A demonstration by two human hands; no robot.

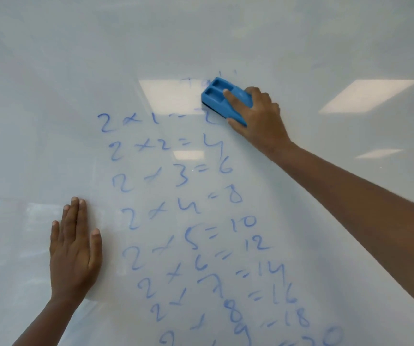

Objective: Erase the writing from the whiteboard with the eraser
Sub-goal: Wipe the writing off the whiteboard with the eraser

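Blue plastic, the eraser (224, 99) lies flat against the whiteboard (300, 41) at the top right of the blue writing (188, 221), over the end of the first sum. The right hand (258, 118) grips it. The left hand (75, 248) rests with flat, straight fingers on the board, left of the sums.

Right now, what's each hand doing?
Left hand: open, flat against the glossy white whiteboard.
Right hand: gripping the blue plastic block eraser.
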